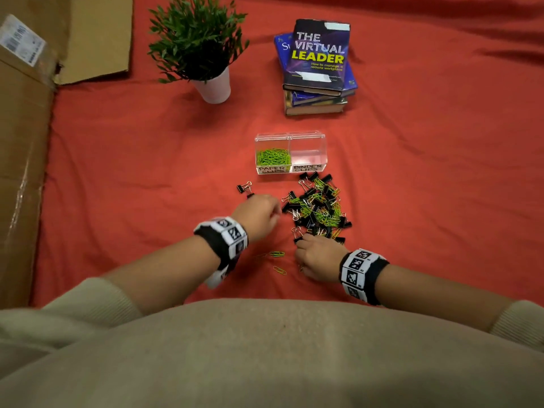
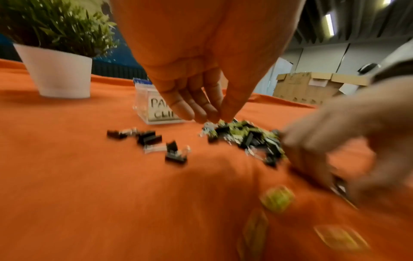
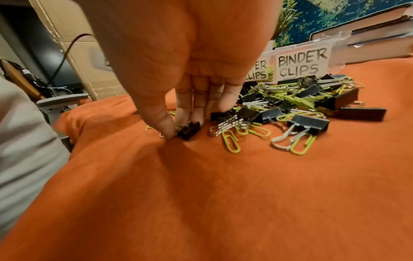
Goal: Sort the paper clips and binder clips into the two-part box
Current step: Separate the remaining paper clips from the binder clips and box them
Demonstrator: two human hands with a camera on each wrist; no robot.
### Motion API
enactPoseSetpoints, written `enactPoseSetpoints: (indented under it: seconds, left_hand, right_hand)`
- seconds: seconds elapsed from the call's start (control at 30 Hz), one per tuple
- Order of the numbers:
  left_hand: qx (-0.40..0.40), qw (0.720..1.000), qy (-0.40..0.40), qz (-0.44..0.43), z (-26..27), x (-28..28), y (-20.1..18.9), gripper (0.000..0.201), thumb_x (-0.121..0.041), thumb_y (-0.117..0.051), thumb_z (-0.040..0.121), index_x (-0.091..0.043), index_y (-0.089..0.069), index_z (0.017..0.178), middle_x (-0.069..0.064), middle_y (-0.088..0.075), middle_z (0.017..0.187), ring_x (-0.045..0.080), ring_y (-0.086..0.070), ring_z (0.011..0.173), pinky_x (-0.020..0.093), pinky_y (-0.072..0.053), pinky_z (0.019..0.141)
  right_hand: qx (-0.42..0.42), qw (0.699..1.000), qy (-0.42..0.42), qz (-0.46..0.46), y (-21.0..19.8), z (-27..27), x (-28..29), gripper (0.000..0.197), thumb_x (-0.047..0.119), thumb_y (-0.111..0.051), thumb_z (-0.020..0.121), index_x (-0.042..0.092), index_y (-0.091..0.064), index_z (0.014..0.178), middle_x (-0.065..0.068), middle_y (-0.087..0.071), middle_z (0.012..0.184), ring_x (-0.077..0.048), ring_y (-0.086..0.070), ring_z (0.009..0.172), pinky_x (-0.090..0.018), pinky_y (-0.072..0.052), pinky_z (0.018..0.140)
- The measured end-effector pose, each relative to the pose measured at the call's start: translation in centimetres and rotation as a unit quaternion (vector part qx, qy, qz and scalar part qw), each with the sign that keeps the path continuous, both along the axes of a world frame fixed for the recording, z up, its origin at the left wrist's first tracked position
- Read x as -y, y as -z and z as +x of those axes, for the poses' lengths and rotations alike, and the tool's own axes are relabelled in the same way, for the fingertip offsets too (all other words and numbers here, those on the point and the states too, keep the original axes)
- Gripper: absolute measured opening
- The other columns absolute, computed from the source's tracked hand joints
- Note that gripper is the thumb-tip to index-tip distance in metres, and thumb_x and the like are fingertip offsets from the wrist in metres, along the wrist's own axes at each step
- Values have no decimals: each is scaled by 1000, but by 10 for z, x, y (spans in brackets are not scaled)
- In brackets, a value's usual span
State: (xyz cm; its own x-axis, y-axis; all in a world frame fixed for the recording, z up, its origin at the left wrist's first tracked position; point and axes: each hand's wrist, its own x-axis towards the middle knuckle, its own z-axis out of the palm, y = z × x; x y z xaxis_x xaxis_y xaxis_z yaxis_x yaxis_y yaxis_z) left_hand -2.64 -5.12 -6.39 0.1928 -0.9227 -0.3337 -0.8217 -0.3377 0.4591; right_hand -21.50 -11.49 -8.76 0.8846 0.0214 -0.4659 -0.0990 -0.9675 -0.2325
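The clear two-part box (image 1: 290,154) stands on the red cloth; its left part holds green paper clips (image 1: 272,156) and its right part, labelled BINDER CLIPS (image 3: 301,61), looks empty. In front of it lies a mixed pile (image 1: 318,207) of black binder clips and green paper clips. My right hand (image 1: 300,241) is at the pile's near edge, thumb and fingers pinching a black binder clip (image 3: 190,130). At the pile's left edge my left hand (image 2: 212,120) has its fingertips bunched together; blur hides whether they hold anything. A few binder clips (image 2: 152,139) lie apart on the left.
Loose paper clips (image 1: 278,262) lie on the cloth between my wrists. A potted plant (image 1: 213,86) stands at the back left and a stack of books (image 1: 318,69) behind the box. Cardboard (image 1: 23,142) borders the left side.
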Motion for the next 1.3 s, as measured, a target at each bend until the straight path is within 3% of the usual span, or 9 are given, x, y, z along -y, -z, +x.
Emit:
enactPoseSetpoints:
  seconds: [0.1, 0.33, 0.43, 0.53, 0.63, 0.83, 0.97, 1.2, 1.3]
  left_hand:
    - [-16, 997, 1, 77, -15, -42, 16, 12, -20, -58, 85, -17, -61, 96, 6, -60, 106, 23, -59, 99, 34, -48, 86]
    - [16, 997, -15, 78, -23, -77, 41, 19, -24, -58, 88, -13, -57, 104, 7, -55, 110, 27, -55, 107, 39, -47, 90]
    - [63, 994, 7, 89, -27, -81, 41, 21, -25, -50, 93, -10, -53, 107, 10, -52, 114, 28, -50, 113, 42, -45, 92]
    - [86, 992, 8, 92, -31, -83, 42, 22, -22, -44, 94, -6, -50, 109, 13, -50, 116, 31, -48, 114, 45, -43, 94]
    - [28, 997, -19, 67, -30, -82, 37, 17, -15, -41, 95, -4, -50, 105, 15, -55, 110, 33, -52, 106, 43, -42, 91]
    - [-107, 991, -67, 36, -30, -66, 23, 17, -8, -37, 94, -11, -49, 106, 7, -61, 96, 25, -55, 84, 33, -44, 78]
    - [-123, 990, -47, 50, -34, -51, 28, 21, -7, -36, 95, -9, -54, 104, 10, -57, 107, 24, -54, 99, 32, -41, 89]
    - [-26, 995, 54, 76, -38, -53, 37, 19, -19, -57, 86, -9, -53, 101, 12, -55, 108, 30, -56, 99, 36, -45, 88]
    - [15, 994, 66, 90, -39, -57, 39, 21, -21, -56, 88, -8, -51, 104, 13, -54, 111, 33, -55, 105, 42, -45, 91]
  right_hand:
    - [-37, 997, 53, 49, -2, 2, 3, 25, 19, -53, 81, 3, -62, 99, -13, -60, 106, -28, -51, 105, -38, -45, 90]
    - [-55, 961, 220, 160, -5, -6, 23, 20, 9, -52, 81, 15, -59, 99, 5, -53, 83, -14, -51, 82, -22, -38, 70]
    - [-7, 972, 206, 110, -3, -6, 27, 25, 11, -52, 80, 15, -59, 104, -1, -58, 90, -18, -52, 89, -29, -46, 75]
    - [71, 990, 118, 4, -3, -4, 21, 16, 12, -64, 70, 7, -63, 85, -9, -60, 88, -27, -55, 84, -38, -53, 72]
    - [59, 996, 56, -42, -5, -3, 8, 22, 24, -79, 56, 9, -65, 65, -6, -61, 77, -25, -59, 74, -36, -55, 60]
    - [39, 997, 51, -42, 4, -2, -5, 18, 19, -78, 51, 9, -64, 58, -4, -61, 65, -24, -59, 67, -32, -56, 59]
    - [-1, 983, 157, 97, -6, 2, 1, 13, 15, -54, 83, 7, -64, 86, -8, -66, 92, -23, -56, 94, -33, -47, 84]
    - [-17, 916, 317, 243, -13, 12, 13, 16, 9, -54, 86, 10, -67, 96, 5, -58, 75, 0, -47, 60, -10, -38, 58]
    - [-47, 895, 342, 283, -13, 21, 3, 14, 9, -52, 87, 15, -64, 85, 6, -56, 62, -3, -50, 52, -9, -41, 51]
